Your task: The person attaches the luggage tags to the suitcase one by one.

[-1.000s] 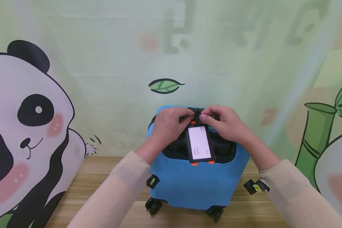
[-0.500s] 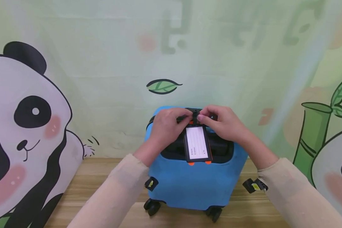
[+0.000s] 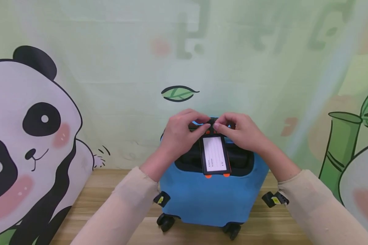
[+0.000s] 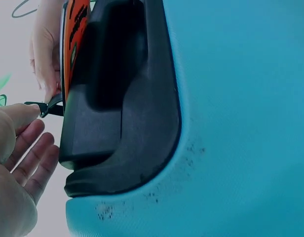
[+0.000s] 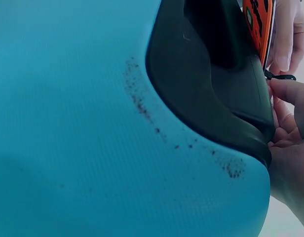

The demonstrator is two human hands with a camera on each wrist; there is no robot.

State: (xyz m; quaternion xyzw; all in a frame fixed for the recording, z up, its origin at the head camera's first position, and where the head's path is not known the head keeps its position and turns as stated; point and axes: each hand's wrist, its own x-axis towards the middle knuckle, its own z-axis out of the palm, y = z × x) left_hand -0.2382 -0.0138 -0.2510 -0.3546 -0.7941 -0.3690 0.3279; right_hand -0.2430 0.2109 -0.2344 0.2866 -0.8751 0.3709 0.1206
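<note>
A blue suitcase point(image 3: 208, 197) stands upright in the head view, with a black handle recess point(image 4: 152, 94) on its side. Against that recess hangs a luggage tag point(image 3: 215, 153), black-framed with a white lined card; its orange back point(image 5: 258, 22) shows in the right wrist view. At the suitcase's top edge my left hand point(image 3: 181, 131) pinches the tag's black strap point(image 4: 54, 106) between thumb and forefinger, its other fingers spread loosely. Close beside it, my right hand point(image 3: 240, 131) pinches the strap near the tag. The fingertips partly hide the strap and its buckle.
Black wheels point(image 3: 165, 222) carry the suitcase on a wood-patterned floor point(image 3: 110, 197). Right behind it hangs a pale green backdrop point(image 3: 125, 102) printed with pandas and bamboo. Small black devices point(image 3: 275, 199) sit at both sleeves.
My left hand has risen a little, its thumb and forefinger lifting along the strap. The right hand keeps its place at the strap, and the tag hangs much as before.
</note>
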